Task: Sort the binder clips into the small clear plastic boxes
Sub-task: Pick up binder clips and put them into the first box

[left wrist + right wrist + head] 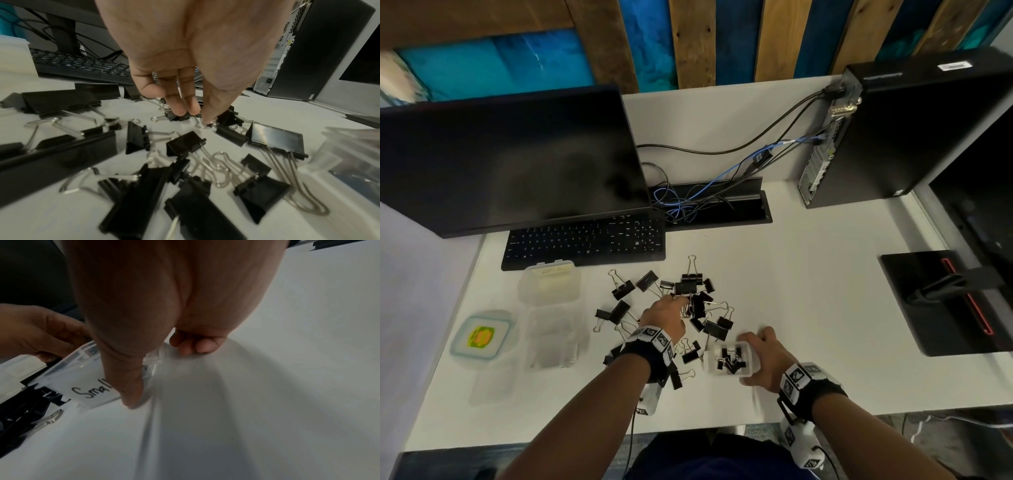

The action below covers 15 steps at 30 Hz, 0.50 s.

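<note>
Several black binder clips [717, 329] of mixed sizes lie heaped on the white desk [808, 281]. My left hand [685, 303] reaches down into the heap. In the left wrist view, my left hand [197, 116] pinches a small binder clip [176, 117] between thumb and fingertips, low on the desk. My right hand [751, 358] grips a small clear box [709, 364] with several small clips inside. In the right wrist view the box label [88, 389] reads "Small"; my right hand [162, 373] has its thumb on the near wall and its fingers [195, 345] curled behind.
Two more clear boxes [549, 286] [556, 337] and a lidded container with a yellow sticker [481, 337] stand at the left. Behind the clips are a keyboard [585, 240], a monitor [510, 161] and cables [709, 202]. At the right are a PC tower [893, 137] and a black stand base [945, 301].
</note>
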Motion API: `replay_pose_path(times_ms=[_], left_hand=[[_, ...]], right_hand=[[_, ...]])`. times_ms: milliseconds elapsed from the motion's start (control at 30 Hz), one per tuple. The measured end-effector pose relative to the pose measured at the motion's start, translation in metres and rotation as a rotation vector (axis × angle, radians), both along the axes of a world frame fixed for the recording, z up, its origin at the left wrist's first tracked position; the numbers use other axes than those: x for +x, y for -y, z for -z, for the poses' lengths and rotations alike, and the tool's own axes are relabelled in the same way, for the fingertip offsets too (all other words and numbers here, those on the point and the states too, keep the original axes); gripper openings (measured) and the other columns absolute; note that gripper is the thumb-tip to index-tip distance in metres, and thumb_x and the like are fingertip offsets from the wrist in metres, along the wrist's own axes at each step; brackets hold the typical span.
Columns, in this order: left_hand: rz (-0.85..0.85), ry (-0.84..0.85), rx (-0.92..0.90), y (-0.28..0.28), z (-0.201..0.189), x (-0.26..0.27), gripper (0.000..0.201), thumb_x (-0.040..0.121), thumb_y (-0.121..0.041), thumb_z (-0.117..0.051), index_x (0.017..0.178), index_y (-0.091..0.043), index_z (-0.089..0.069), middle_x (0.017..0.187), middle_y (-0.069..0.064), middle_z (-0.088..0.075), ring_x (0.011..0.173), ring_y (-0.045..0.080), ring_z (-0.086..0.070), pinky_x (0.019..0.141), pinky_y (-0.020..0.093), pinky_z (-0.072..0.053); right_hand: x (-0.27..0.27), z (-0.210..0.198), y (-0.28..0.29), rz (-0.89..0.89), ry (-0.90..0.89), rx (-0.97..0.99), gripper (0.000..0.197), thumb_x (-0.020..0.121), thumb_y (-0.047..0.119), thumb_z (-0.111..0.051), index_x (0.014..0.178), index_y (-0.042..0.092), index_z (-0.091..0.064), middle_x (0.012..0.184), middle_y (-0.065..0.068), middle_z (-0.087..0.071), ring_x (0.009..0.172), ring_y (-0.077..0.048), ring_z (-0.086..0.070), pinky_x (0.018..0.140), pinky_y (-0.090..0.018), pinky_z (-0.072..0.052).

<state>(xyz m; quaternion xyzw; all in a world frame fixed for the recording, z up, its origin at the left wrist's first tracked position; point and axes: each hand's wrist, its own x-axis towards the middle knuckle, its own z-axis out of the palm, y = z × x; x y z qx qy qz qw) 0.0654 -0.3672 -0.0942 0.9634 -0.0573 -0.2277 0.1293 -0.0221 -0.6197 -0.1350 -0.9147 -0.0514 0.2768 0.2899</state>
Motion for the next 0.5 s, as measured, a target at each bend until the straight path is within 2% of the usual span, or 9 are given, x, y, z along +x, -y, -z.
replay_pose_path(times_ms=[133,233,367,500], left_hand=[[-0.004,0.069,0.027,-0.006,0.001,-0.002,0.028,0.086,-0.014,-0.055,0.113,-0.022,-0.051,0.116,0.000,-0.053,0.099,0.021,-0.058,0.086,0.037,-0.050],[-0.048,0.067,0.062,-0.016,-0.001,-0.001,0.022,0.089,-0.017,-0.051,0.111,-0.018,-0.048,0.109,0.001,-0.054,0.097,0.022,-0.057,0.081,0.035,-0.049],[-0.122,0.083,0.054,-0.035,0.000,0.000,0.014,0.087,-0.017,-0.052,0.102,-0.017,-0.052,0.102,0.002,-0.057,0.091,0.021,-0.057,0.075,0.035,-0.051],[-0.125,0.108,0.055,-0.042,-0.004,0.005,0.007,0.089,-0.020,-0.053,0.094,-0.019,-0.057,0.096,0.000,-0.058,0.089,0.018,-0.056,0.073,0.034,-0.052]], right_hand=[[-0.001,0.000,0.001,0.000,0.003,0.007,0.078,0.065,0.047,-0.080,0.133,0.036,-0.042,0.116,0.003,-0.028,0.100,-0.019,-0.051,0.089,-0.032,-0.050],[0.000,0.000,0.000,0.002,0.008,0.011,0.078,0.065,0.046,-0.080,0.133,0.036,-0.042,0.115,0.004,-0.028,0.099,-0.018,-0.051,0.087,-0.029,-0.049],[0.000,-0.002,-0.002,0.011,-0.010,0.000,0.080,0.067,0.045,-0.081,0.136,0.035,-0.041,0.118,0.002,-0.027,0.103,-0.020,-0.051,0.091,-0.030,-0.048],[0.002,-0.003,-0.004,0.012,-0.024,-0.011,0.080,0.067,0.045,-0.082,0.136,0.035,-0.040,0.115,0.002,-0.026,0.098,-0.019,-0.048,0.093,-0.033,-0.049]])
